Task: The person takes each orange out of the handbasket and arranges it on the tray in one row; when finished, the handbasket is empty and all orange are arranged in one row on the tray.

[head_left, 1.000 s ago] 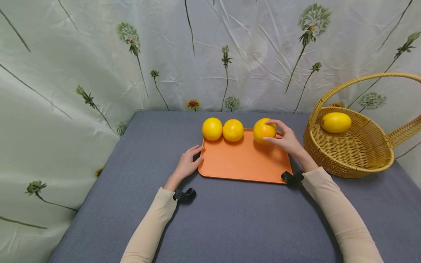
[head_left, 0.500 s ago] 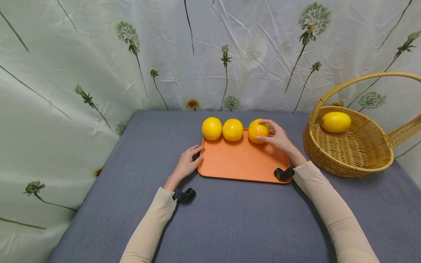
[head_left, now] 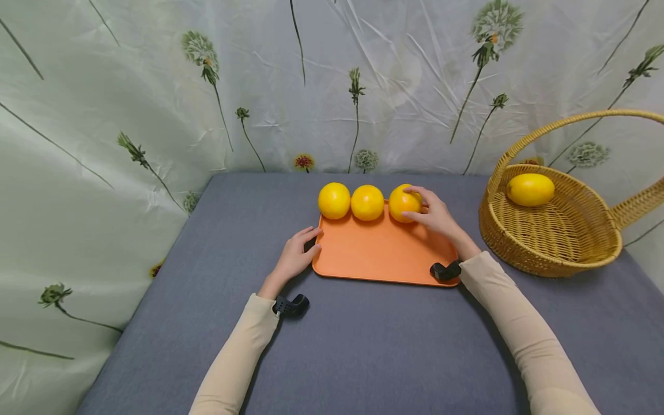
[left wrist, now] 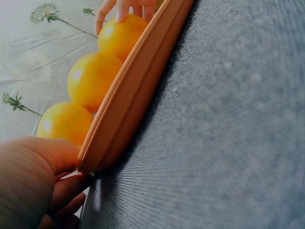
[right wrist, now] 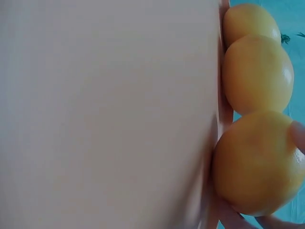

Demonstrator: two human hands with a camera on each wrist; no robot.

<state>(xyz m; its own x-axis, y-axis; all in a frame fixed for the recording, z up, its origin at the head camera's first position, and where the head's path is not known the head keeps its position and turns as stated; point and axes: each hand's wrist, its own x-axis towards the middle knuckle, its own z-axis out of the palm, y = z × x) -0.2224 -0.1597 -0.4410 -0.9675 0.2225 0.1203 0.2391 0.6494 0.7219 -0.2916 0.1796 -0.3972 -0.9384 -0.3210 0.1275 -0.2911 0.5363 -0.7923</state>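
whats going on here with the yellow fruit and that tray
A person's right hand grips the right fruit at the far edge of an orange tray. It is the end one in a row of three, next to the middle fruit and the left fruit. The left hand rests at the tray's left edge. Off to the right stands a basket with a longer yellow fruit in it.

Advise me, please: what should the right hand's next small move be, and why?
Probably, the right hand should gently release the held fruit, because it lines up with the middle fruit and the left fruit along the far edge of the orange tray.
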